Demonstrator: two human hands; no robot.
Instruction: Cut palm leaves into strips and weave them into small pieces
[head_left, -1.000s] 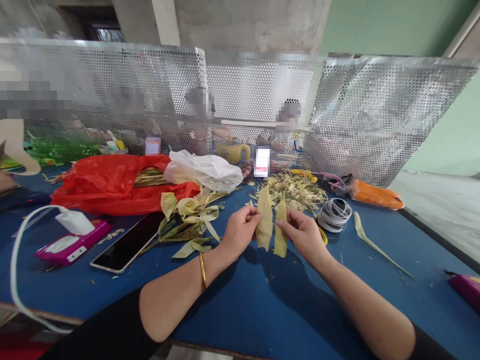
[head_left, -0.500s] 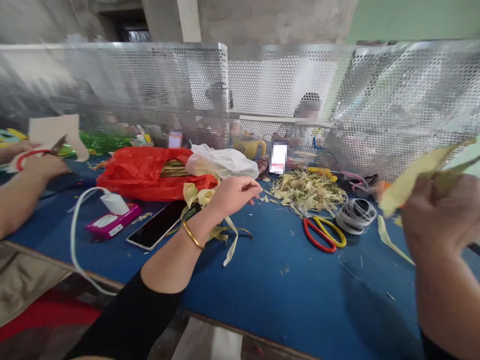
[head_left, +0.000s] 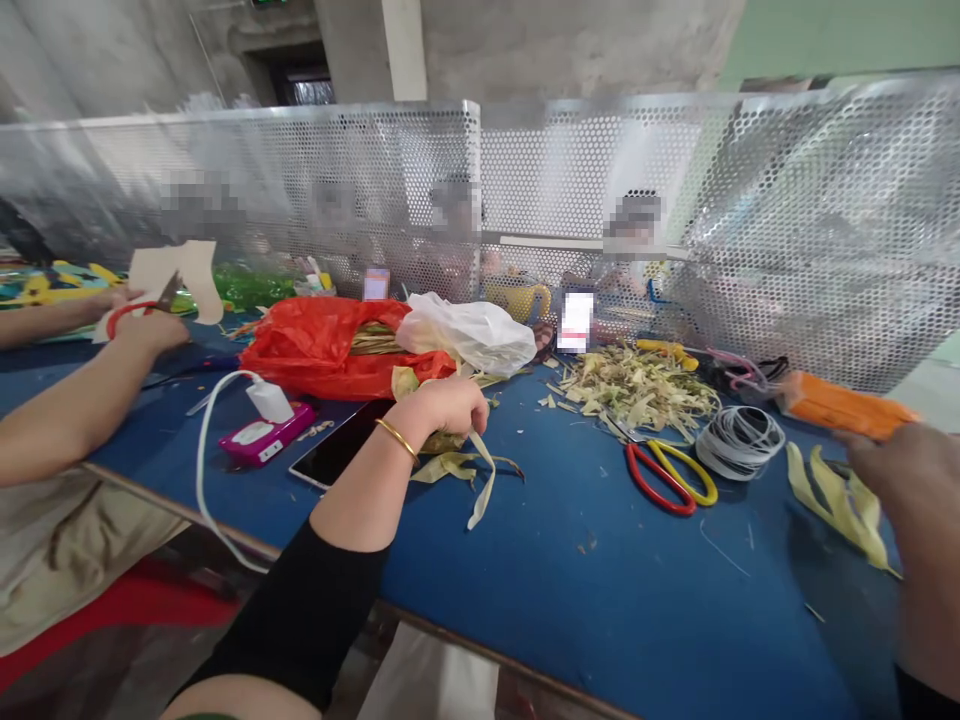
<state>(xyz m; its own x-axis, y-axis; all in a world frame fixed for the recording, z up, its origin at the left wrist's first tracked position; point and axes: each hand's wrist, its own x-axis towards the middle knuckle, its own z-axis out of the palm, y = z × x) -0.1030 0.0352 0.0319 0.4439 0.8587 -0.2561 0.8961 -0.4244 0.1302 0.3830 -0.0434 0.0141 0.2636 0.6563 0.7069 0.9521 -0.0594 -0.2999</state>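
Note:
My left hand [head_left: 444,404] reaches over the blue table [head_left: 570,590] with its fingers curled round pale yellow-green leaf strips [head_left: 457,462] at the edge of a small leaf heap. One long strip hangs down from the grip. A gold bangle sits on that wrist. My right hand [head_left: 911,478] is at the far right, blurred, just above a few yellow leaf pieces [head_left: 836,497] lying on the table. Its fingers do not show clearly.
Red and yellow scissors [head_left: 667,476], a coil of white bands [head_left: 739,440], leaf scraps [head_left: 637,380], an orange object [head_left: 840,405]. Red bag [head_left: 315,345], white bag [head_left: 469,335], phone [head_left: 337,450], pink power bank [head_left: 259,440]. A co-worker's hand [head_left: 146,322] cuts card at left. Perforated screen [head_left: 600,180] behind.
My hands parted from the two leaf pieces held together. The right carried them off to the right, where leaf pieces now lie. The left swung to the leaf heap and closed on strips.

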